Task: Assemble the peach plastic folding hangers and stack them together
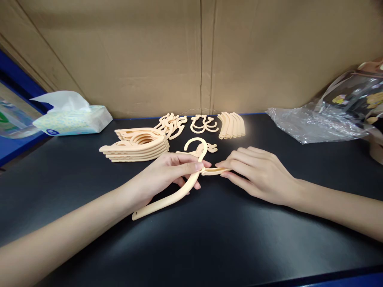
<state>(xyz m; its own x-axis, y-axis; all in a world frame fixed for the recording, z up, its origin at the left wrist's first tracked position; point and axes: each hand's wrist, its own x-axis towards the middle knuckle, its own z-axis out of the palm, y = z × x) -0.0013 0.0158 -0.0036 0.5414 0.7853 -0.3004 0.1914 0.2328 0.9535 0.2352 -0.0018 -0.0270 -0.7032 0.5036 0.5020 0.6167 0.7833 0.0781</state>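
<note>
My left hand (176, 169) pinches a cream plastic hanger (179, 193) near the base of its hook, with one arm of it slanting down to the left. My right hand (254, 169) has its fingers closed on a second hanger arm (214, 171), whose inner end meets the hook piece by my left fingertips. Whether the two pieces are joined is hidden by the fingers. Behind my hands lie some loose cream pieces (212, 148), partly covered by the hook.
Left of centre is a stack of folded hangers (137, 149). Hook pieces (204, 124) and a row of curved arms (231, 125) lie farther back on the black table (209, 243). A tissue pack (74, 119) stands left; crumpled clear plastic (311, 121) lies right. Cardboard (143, 59) walls the back.
</note>
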